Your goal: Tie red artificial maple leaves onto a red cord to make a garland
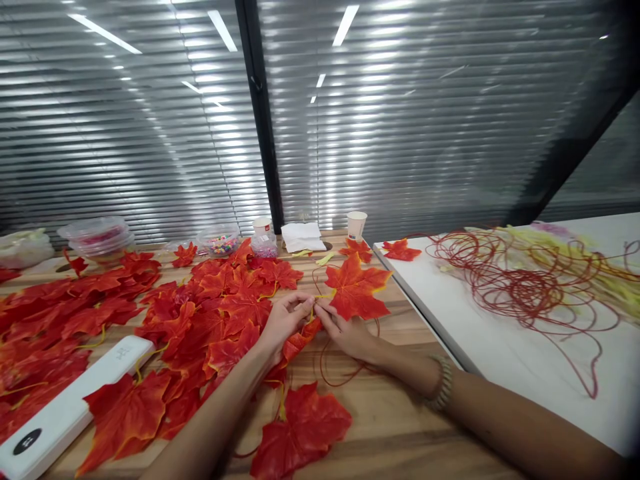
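**Maple leaf**: artificial, orange-red. It is laid flat on the wooden worktop just beyond the fingertips, with its yellow stem turned toward the hands.

**Left hand**: the fingers are curled inward and the tips are pinched shut on the end of the leaf's stem.

**Right hand**: the fingers are drawn together and closed on the same stem from the opposite side, touching the left fingertips. A beaded bracelet is worn on the wrist.

**Red cord**: a thin loop lies on the wood beneath the right hand and wrist. Whether either hand grips it cannot be told.

**Leaf pile**: many like leaves are heaped across the left of the worktop, up to the left forearm. One loose leaf lies between the forearms.

**White case**: long, set at the near left, partly overlapped by leaves.

**Far edge:**
- Bead tub
- Stacked clear tubs
- Folded napkins
- Paper cup

**White worktop**: adjoins on the right. It carries tangled cord coils and a stray leaf.
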Available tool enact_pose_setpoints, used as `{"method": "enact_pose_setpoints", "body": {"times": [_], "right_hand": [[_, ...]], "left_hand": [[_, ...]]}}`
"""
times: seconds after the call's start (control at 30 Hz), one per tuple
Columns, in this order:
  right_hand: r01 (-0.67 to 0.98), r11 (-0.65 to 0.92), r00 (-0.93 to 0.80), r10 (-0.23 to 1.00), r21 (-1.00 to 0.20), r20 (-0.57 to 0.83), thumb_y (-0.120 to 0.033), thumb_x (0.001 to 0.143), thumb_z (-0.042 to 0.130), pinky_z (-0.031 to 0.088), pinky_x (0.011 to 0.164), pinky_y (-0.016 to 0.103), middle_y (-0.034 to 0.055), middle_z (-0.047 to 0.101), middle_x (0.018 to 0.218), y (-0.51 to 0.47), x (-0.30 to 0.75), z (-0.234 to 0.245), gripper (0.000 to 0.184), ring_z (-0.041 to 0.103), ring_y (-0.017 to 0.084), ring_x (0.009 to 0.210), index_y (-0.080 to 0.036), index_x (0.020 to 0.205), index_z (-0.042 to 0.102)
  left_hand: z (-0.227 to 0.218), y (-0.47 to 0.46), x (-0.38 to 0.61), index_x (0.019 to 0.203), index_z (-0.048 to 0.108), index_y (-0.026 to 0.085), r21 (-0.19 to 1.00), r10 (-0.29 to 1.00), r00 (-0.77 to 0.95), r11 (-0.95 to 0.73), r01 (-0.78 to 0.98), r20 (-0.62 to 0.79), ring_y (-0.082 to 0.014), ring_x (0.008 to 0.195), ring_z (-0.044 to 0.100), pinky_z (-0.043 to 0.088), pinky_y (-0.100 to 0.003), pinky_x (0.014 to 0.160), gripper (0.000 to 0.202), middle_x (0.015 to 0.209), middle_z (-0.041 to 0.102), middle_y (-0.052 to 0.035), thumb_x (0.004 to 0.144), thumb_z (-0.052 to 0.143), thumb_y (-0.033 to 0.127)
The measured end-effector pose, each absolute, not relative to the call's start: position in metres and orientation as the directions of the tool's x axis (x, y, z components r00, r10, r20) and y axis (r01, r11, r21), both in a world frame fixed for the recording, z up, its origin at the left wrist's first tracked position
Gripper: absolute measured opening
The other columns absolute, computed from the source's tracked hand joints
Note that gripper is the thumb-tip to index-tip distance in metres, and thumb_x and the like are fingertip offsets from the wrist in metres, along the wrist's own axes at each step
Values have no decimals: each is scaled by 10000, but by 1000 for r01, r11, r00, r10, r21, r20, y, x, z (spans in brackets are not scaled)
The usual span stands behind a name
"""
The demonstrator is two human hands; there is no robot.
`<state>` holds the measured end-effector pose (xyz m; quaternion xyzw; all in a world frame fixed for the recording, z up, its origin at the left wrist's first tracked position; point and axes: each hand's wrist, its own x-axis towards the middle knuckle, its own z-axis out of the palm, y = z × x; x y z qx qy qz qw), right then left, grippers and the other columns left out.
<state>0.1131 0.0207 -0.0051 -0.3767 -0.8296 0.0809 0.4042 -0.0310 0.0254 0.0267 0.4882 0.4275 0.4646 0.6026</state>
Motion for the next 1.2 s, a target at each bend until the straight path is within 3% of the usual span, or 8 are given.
{"method": "enact_pose_setpoints", "body": {"times": [0.1,0.2,0.37,0.63,0.87,1.1,1.2], "right_hand": [[618,716,-442,657,-324,610,-196,845,317,473,540,251,99,637,863,23,115,-11,297,597,171,692,-187,990,577],[622,725,-482,652,-295,585,-182,847,299,476,567,260,103,637,815,25,115,-12,314,592,170,668,-168,983,581],[630,660,-429,734,-408,526,-214,853,299,473,701,294,82,631,881,25,112,-8,311,589,178,774,-189,1011,566],[624,458,-384,885,-633,262,-287,877,287,432,701,254,54,629,904,19,112,6,322,588,155,775,-185,1064,528],[603,453,-400,884,-657,242,-294,877,290,409,662,226,39,630,849,19,112,7,301,580,138,715,-196,1031,529],[669,459,-390,886,-584,251,-308,883,271,380,582,212,26,629,795,17,112,8,313,573,135,646,-205,1035,525],[684,457,-370,889,-569,270,-308,882,275,378,575,213,34,633,812,17,112,6,317,577,142,656,-200,1044,525]], "left_hand": [[24,26,-31,733,580,126,988,975,218,75,-135,-44,-21,381,332,214,-148,364,319,522,501,32,623,661,414],[25,26,-31,730,583,122,990,976,210,87,-115,-61,-18,363,303,184,-154,348,342,507,493,34,608,666,430],[28,25,-31,712,583,129,987,977,200,101,-123,-75,-19,361,311,191,-156,351,353,504,497,40,581,678,443],[25,27,-31,753,599,148,990,987,146,90,-112,-73,-35,414,389,252,-153,397,325,537,528,38,603,665,428],[30,27,-31,744,592,130,992,991,113,82,-95,-71,-42,419,420,279,-153,402,358,531,548,31,546,707,406],[27,29,-32,745,584,128,993,987,149,78,-86,-65,-20,369,337,207,-151,363,354,498,508,48,560,701,406],[27,28,-30,728,583,124,992,986,153,87,-90,-73,-24,388,364,229,-149,371,363,516,521,42,539,713,405]]}}
